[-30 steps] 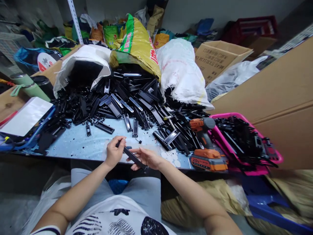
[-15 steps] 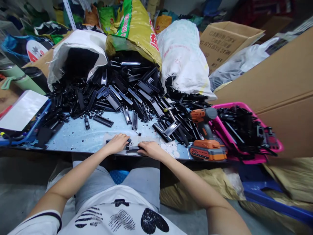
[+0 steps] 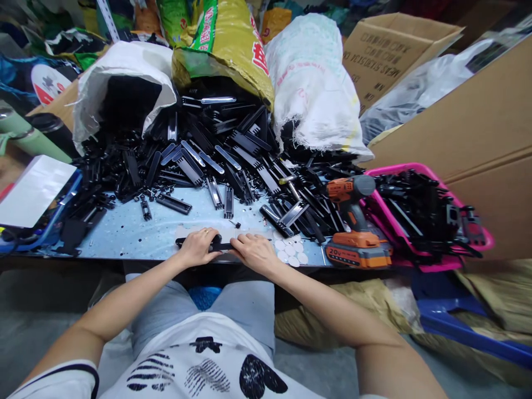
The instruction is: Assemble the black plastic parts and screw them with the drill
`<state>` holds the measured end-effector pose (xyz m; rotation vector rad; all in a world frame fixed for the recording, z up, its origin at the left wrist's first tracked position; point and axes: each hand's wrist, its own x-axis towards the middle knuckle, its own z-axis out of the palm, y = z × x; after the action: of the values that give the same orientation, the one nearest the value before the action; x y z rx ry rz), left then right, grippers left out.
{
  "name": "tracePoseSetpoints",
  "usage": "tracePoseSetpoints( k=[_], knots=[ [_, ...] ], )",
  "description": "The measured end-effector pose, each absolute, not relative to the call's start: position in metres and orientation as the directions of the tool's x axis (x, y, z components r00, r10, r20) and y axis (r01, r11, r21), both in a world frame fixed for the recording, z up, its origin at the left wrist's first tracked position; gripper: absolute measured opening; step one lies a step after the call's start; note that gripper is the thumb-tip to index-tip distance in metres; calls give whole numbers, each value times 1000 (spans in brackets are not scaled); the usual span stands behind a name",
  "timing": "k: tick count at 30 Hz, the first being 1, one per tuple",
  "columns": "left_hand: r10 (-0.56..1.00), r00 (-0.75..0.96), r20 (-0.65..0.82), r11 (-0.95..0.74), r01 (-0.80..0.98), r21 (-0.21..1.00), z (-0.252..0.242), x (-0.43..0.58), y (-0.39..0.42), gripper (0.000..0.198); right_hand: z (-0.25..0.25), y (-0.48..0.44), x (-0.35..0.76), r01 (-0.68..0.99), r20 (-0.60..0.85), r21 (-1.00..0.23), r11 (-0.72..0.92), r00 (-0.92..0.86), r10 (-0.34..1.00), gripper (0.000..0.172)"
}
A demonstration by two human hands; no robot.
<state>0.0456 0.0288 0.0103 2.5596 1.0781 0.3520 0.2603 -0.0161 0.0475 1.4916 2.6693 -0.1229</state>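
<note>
A long black plastic strip (image 3: 222, 245) lies flat along the near edge of the blue table (image 3: 137, 235). My left hand (image 3: 198, 246) presses down on its left part, fingers curled over it. My right hand (image 3: 254, 252) presses on its right part, fingers also closed over it. Just behind the hands a large heap of black plastic parts (image 3: 216, 149) spreads across the table.
An orange cordless drill (image 3: 353, 221) stands right of my hands, beside a pink basket (image 3: 457, 267) full of black parts. White and yellow sacks (image 3: 233, 50) and cardboard boxes (image 3: 394, 50) crowd the back. A white board (image 3: 33, 191) and green bottle (image 3: 25, 138) sit at the left.
A second ago both hands held the black strip tilted in the air above the table edge. They have brought it down and now press it flat on the table.
</note>
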Motion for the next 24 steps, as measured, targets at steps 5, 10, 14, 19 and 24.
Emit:
tracePoseSetpoints(
  k=[5, 10, 14, 19, 24],
  knots=[
    [730, 675, 107, -644, 628, 436, 10, 48, 31, 38, 52, -8, 267, 831, -95, -32, 556, -556, 826, 36],
    [693, 713, 106, -670, 582, 461, 10, 53, 31, 41, 52, -5, 276, 769, -113, -68, 635, -638, 761, 39],
    [732, 675, 93, -629, 618, 471, 9, 52, 29, 41, 45, -14, 274, 835, -70, -19, 549, -549, 833, 42],
    [686, 723, 80, -673, 590, 445, 15, 79, 49, 46, 38, 9, 288, 877, -145, -108, 468, -480, 865, 39],
    [699, 715, -1, -693, 678, 243, 24, 141, 90, 40, 32, 81, 299, 944, -89, 16, 329, -326, 941, 36]
  ],
)
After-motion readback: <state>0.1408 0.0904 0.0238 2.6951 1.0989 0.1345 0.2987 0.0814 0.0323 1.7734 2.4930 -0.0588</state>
